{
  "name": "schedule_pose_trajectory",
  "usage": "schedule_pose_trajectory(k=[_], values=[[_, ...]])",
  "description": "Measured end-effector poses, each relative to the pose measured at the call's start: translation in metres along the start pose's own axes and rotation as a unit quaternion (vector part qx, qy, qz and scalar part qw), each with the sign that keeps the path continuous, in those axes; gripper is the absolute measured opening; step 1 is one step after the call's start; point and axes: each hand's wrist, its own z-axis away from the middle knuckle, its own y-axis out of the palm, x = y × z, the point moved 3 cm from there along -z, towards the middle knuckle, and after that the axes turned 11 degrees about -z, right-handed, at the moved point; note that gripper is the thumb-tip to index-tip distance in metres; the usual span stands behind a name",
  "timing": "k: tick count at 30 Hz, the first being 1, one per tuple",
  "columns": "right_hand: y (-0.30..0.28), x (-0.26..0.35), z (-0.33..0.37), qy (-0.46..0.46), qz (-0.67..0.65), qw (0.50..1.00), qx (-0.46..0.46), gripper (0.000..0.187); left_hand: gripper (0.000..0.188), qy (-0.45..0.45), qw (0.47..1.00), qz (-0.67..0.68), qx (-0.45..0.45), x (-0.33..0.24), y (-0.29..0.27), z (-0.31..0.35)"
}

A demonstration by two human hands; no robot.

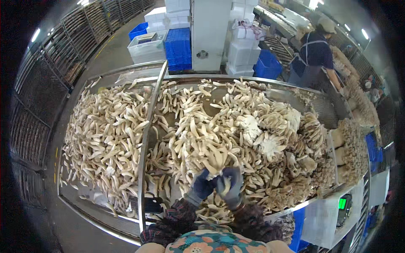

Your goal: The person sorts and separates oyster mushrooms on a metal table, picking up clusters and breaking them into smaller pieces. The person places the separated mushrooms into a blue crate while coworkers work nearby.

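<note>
Pale, long-stemmed mushrooms lie heaped on the metal table. My left hand [200, 186], in a dark blue and grey glove, is closed at the near end of a mushroom cluster [214, 159]. Close beside it my right hand [231, 189], gloved the same way, has its fingers curled around a pale mushroom [226, 185]. Both hands are near the table's front edge, almost touching. The gloves partly hide the grip. Whole clumps with white bases, such as a mushroom clump [270, 145], sit to the right of my hands.
A metal divider bar [145, 147] separates the left mushroom heap [105, 135]. A dark flat device [152, 205] lies by the bar. At right stand a white bin [322, 219] and a scale [344, 204] with a green display. A co-worker [314, 55] reaches toward stacked mushrooms beyond the table.
</note>
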Motion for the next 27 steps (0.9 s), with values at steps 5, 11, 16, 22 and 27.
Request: schedule_pose_trajectory(k=[5, 11, 16, 22, 27], values=[[-0.001, 0.049, -0.011, 0.015, 0.010, 0.998, 0.056, 0.028, 0.031, 0.080, 0.944, -0.302, -0.107, -0.003, 0.000, 0.019], [-0.004, 0.062, -0.015, 0.120, -0.093, 0.988, -0.009, 0.033, 0.027, 0.066, 0.917, -0.374, -0.122, -0.020, -0.027, 0.034], [0.014, 0.012, -0.005, 0.265, -0.279, 0.917, 0.103, 0.036, 0.026, 0.119, 0.921, -0.337, -0.154, -0.028, -0.050, 0.048], [0.010, 0.033, -0.007, 0.079, -0.126, 0.982, 0.115, 0.037, 0.029, 0.052, 0.989, -0.050, -0.132, -0.032, -0.028, 0.036], [0.016, 0.028, -0.016, 0.212, -0.109, 0.967, 0.089, 0.045, 0.026, 0.139, 0.919, -0.353, -0.109, -0.030, -0.023, 0.041]])
